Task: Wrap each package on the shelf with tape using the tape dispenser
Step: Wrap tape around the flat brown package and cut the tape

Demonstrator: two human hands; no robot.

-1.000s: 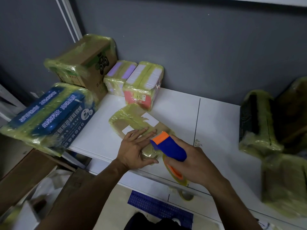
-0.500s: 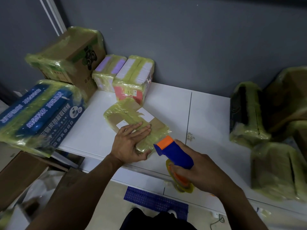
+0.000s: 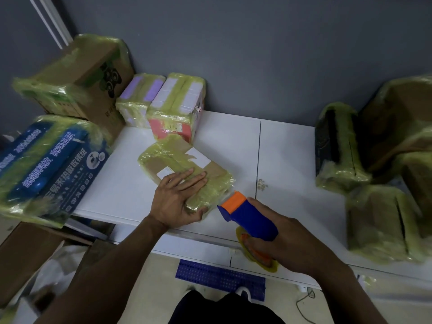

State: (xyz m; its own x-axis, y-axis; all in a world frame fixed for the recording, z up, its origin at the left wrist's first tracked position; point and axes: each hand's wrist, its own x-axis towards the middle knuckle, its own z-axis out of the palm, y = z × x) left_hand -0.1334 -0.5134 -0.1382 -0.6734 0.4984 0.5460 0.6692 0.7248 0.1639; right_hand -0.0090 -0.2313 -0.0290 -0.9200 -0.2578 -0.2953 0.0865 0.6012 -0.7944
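tape roll [image 3: 257, 256] mostly hidden under our right hand [image 3: 287, 244], fingers gripping tape dispenser [image 3: 247, 216] at 5 o'clock of package [image 3: 184, 160], maybe touching it. left hand [image 3: 177, 199] flat, fingers straight, pressing package mid shelf [image 3: 233, 141].

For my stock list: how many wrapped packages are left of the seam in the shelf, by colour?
Brown: 2, the carton and the flat package
Blue package: 1
Purple package: 1
White-red package: 1
Total: 5
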